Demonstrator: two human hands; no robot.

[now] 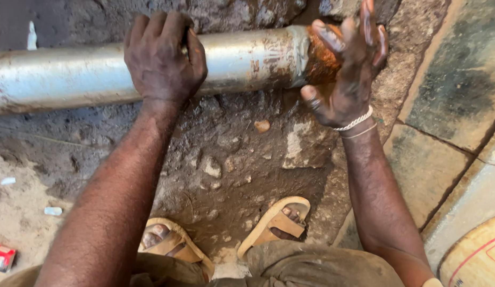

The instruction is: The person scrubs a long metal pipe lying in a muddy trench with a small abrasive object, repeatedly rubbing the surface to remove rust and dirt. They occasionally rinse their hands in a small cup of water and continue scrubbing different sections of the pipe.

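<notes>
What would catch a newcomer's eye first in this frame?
The long grey metal pipe lying across the top of the view stands out first, with its rusty orange end at upper right. The left hand presses down on the pipe's middle, while the right hand, fingers spread and smeared with grime, is at the rusty end. Below, two sandalled feet stand on the wet, stony ground.

Left hand (163,56) atop pipe (72,72), right hand (346,69) at its right end.

One head-worn view looks steeply down, close over the ground (231,175).
</notes>
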